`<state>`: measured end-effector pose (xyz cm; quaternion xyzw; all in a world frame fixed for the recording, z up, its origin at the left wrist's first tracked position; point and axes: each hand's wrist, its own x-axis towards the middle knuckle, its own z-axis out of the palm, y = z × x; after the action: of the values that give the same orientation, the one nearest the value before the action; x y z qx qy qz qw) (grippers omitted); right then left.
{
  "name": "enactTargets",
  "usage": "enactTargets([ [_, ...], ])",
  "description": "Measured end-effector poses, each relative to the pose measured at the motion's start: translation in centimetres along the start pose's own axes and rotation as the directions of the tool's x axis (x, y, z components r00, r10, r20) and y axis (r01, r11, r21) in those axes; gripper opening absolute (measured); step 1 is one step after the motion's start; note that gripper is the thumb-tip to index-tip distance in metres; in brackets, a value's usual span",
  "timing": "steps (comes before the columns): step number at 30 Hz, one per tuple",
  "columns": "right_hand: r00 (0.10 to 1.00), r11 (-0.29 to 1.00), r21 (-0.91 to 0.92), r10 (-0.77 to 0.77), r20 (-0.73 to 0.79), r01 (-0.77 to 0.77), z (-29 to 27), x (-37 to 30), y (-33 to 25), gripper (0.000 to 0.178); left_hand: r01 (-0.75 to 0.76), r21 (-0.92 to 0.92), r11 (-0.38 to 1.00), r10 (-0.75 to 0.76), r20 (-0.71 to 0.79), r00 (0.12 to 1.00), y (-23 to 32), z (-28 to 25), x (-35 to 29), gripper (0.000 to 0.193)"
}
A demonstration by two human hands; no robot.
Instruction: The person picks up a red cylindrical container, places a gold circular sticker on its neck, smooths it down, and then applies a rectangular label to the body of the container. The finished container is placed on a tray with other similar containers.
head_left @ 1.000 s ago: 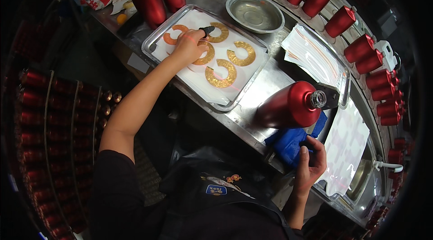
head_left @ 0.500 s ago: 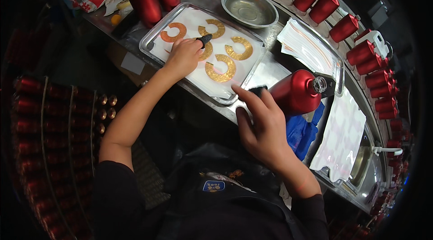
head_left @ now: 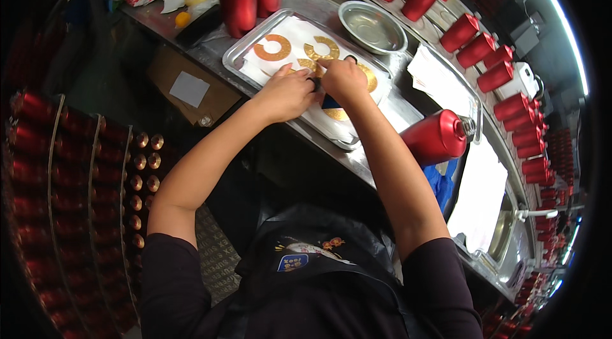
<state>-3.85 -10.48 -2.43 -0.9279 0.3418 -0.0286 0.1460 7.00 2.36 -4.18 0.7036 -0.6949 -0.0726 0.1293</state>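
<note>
Both my hands meet over a metal tray (head_left: 233, 65) lined with white sheets. My left hand (head_left: 288, 94) comes in from the left, its fingers bent at a gold C-shaped decal (head_left: 306, 63) near the tray's middle. My right hand (head_left: 345, 80) reaches across to the same decal, its index fingertip pressed onto it. Black finger covers show on both hands, and the fingers partly hide the decal. Around them lie an orange C-shaped decal (head_left: 270, 56), another gold decal (head_left: 310, 50) farther back, and one (head_left: 370, 76) at the right. A red bottle (head_left: 435, 137) leans beside my right forearm.
Behind the tray stand two red bottles (head_left: 238, 2) and a metal bowl (head_left: 373, 28) of liquid. Stacked white sheets (head_left: 440, 81) and a blue cloth (head_left: 440, 186) lie to the right. Red bottles (head_left: 459, 31) line a curved conveyor. A bottle rack (head_left: 76, 167) fills the left.
My right hand has moved from in front of the red bottle onto the tray beside my left hand. My left hand stays at the middle decal. The view has shifted.
</note>
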Motion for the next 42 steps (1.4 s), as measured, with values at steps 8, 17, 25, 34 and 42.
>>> enactTargets([
  [8, 0.989, 0.997, -0.068, 0.043, 0.145, -0.033, -1.6, 1.6, 0.7, 0.045, 0.009, 0.018, 1.0, -0.011, 0.11, 0.994, -1.0, -1.5, 0.2, 0.035],
  [17, 0.992, 1.0, -0.021, 0.023, 0.127, -0.02, -0.2, 3.7, 0.9, 0.054, 0.013, 0.039, 0.999, -0.013, -0.008, 1.0, -3.0, 0.6, 2.8, 0.037],
  [25, 0.986, 0.993, -0.115, 0.02, 0.165, -0.001, 0.1, 4.5, 1.2, 0.043, 0.038, 0.026, 0.999, -0.04, 0.082, 0.996, -3.9, 1.1, 2.9, 0.041],
  [34, 0.997, 0.993, 0.093, 0.078, 0.003, -0.077, -0.9, 4.6, -0.2, 0.055, 0.132, -0.026, 0.991, -0.133, -0.083, 0.988, -4.3, -0.4, 3.5, 0.035],
  [42, 0.972, 0.859, 0.459, -0.225, -0.061, 0.227, -6.9, -13.1, -1.7, 0.056, 0.564, 0.087, 0.821, -0.494, -0.386, 0.779, -7.9, 0.2, 10.3, 0.062],
])
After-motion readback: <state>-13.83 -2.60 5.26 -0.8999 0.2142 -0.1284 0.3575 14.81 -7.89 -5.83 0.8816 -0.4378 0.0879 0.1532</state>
